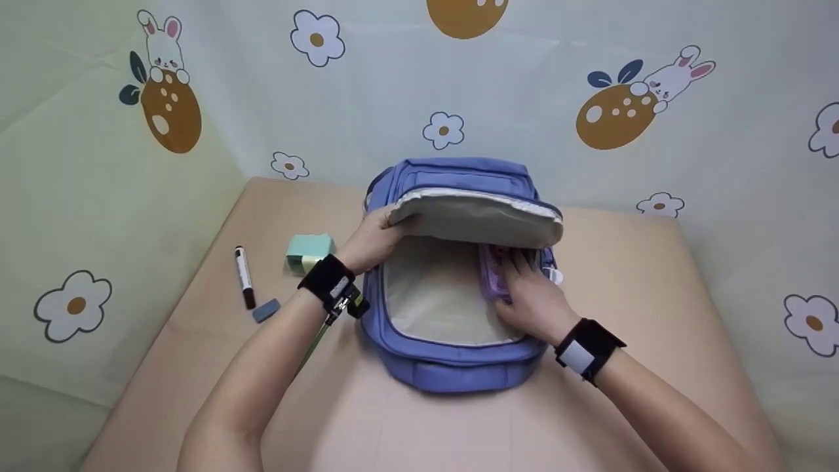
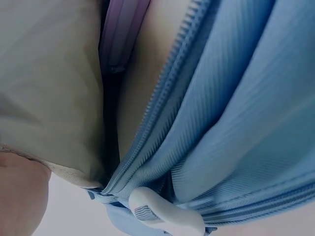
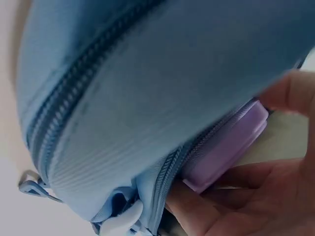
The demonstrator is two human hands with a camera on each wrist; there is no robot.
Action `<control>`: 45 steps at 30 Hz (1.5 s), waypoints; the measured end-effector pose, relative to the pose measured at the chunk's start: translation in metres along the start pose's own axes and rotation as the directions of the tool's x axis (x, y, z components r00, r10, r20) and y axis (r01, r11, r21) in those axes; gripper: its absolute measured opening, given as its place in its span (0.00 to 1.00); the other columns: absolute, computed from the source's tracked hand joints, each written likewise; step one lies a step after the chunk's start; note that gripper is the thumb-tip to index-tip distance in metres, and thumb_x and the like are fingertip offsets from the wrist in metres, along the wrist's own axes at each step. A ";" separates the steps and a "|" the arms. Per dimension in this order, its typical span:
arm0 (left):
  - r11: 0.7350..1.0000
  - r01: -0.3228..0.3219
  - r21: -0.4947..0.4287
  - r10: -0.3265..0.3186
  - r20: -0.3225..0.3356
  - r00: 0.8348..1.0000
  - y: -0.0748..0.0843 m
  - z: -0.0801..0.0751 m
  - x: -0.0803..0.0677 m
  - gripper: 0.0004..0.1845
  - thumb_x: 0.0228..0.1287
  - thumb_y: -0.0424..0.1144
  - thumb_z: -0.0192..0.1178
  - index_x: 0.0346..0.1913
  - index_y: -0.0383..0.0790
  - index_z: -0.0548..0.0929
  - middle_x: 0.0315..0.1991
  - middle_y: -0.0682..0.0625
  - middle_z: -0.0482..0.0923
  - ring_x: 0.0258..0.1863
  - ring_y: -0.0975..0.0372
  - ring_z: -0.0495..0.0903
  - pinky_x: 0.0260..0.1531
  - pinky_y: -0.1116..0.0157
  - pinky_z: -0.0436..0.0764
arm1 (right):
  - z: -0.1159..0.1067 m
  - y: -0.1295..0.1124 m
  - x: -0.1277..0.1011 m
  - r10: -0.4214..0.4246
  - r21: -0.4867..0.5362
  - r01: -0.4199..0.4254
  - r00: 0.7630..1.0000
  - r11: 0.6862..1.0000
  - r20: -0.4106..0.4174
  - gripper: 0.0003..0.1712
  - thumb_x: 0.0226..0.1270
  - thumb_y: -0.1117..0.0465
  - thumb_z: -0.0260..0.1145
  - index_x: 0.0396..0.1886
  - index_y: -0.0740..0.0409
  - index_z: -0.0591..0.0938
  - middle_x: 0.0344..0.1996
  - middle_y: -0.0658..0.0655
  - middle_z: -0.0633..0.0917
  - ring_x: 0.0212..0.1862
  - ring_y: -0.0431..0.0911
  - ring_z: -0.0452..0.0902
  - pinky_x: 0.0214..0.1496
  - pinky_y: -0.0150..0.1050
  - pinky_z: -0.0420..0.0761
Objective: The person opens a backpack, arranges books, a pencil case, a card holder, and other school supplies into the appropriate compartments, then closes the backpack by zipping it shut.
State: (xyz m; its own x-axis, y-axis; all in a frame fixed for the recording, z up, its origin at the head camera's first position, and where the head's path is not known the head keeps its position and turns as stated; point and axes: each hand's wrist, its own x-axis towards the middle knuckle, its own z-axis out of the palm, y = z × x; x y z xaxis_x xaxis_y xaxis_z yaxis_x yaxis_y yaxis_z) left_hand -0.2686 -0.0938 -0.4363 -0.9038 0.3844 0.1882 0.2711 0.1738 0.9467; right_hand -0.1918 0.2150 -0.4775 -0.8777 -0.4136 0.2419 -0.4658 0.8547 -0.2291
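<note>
A blue backpack (image 1: 459, 379) lies on the table with its main compartment unzipped. My left hand (image 1: 375, 241) grips the left edge of its front flap (image 1: 488, 223) and holds it raised. Inside the compartment, along its right side, is a purple box-like case (image 3: 229, 152). My right hand (image 1: 536, 298) reaches in and holds this case, the thumb at one end and the fingers along its side in the right wrist view. The beige lining (image 1: 432, 295) shows to the left of the case. Part of the case is hidden by the right hand and the flap.
Left of the backpack, a mint-green box (image 1: 311, 246), a white marker with black ends (image 1: 243, 275) and a small blue-grey block (image 1: 266, 311) lie on the table (image 1: 196, 367). A printed curtain (image 1: 380, 85) hangs behind and at both sides.
</note>
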 end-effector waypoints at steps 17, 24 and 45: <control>0.999 0.031 -0.038 -0.031 0.003 1.000 0.001 -0.001 0.001 0.18 0.76 0.39 0.59 0.64 0.36 0.81 0.60 0.46 0.82 0.61 0.56 0.78 0.64 0.58 0.73 | -0.029 0.035 -0.015 0.028 0.074 -0.006 0.953 0.997 -0.303 0.10 0.66 0.57 0.72 0.27 0.56 0.85 0.26 0.52 0.84 0.26 0.46 0.78 0.26 0.45 0.76; 0.998 0.048 -0.043 -0.047 0.003 0.999 0.003 -0.002 0.001 0.18 0.76 0.39 0.59 0.63 0.36 0.81 0.60 0.45 0.82 0.60 0.56 0.79 0.64 0.58 0.74 | -0.037 0.076 -0.013 0.163 0.302 -0.052 0.921 0.952 -0.355 0.26 0.63 0.61 0.75 0.58 0.66 0.79 0.53 0.63 0.82 0.54 0.56 0.78 0.53 0.53 0.79; 0.996 0.088 -0.035 -0.087 0.012 0.996 0.001 -0.002 -0.004 0.17 0.76 0.37 0.58 0.62 0.35 0.81 0.59 0.45 0.82 0.59 0.56 0.79 0.65 0.60 0.73 | -0.030 0.065 0.025 0.318 0.623 -0.242 0.948 0.744 -0.011 0.29 0.71 0.42 0.68 0.60 0.57 0.84 0.53 0.58 0.87 0.53 0.49 0.83 0.53 0.40 0.81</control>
State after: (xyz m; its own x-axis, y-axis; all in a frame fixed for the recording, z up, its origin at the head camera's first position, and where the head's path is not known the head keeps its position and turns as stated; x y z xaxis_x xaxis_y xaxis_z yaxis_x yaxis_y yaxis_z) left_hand -0.2655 -0.0970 -0.4357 -0.9199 0.3788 0.1015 0.1790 0.1753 0.9681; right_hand -0.2409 0.2699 -0.4583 -0.9790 -0.1172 0.1667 -0.2037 0.5408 -0.8161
